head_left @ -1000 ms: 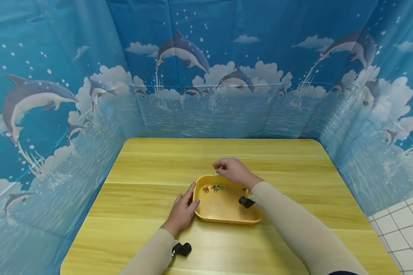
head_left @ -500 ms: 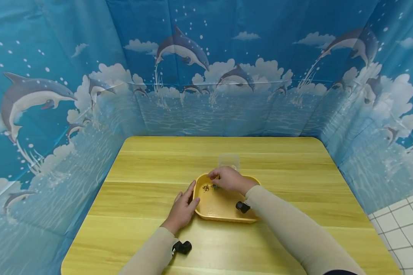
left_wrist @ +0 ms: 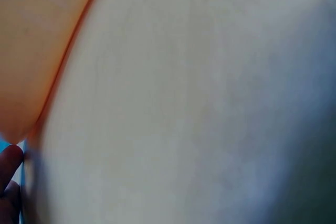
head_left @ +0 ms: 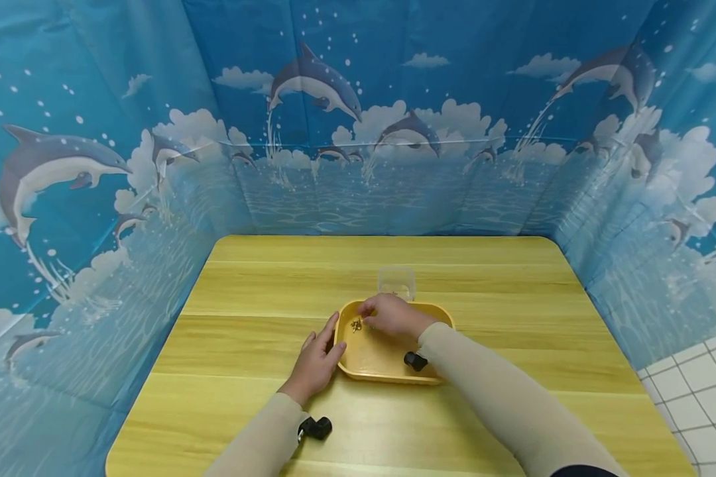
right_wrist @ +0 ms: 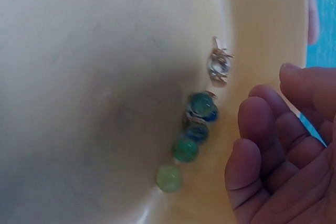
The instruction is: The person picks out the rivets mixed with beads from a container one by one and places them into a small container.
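Note:
A shallow yellow-orange tray (head_left: 388, 379) lies on the table. My left hand (head_left: 313, 364) rests against its left side, fingers extended along the wall and thumb at the rim. Over the tray's far left part is my right hand (head_left: 394, 315). Its fingers are loosely bent in the right wrist view, with nothing seen between them. Beside these fingers, green and blue glass marbles (right_wrist: 185, 150) sit in a row along the tray's edge. A small cluster of shiny gold-coloured pieces (right_wrist: 219, 66) lies just past them; their kind is unclear. In the head view the right hand hides the marbles.
Behind the tray stands a small clear plastic container (head_left: 396, 275) with something small inside. The wooden table (head_left: 244, 285) is enclosed by blue dolphin-print curtains (head_left: 358, 199) at the back and sides.
My right hand has come back from beyond the tray's far rim, down and slightly left over the marbles. This uncovered the clear container. The left hand stays at the tray's side.

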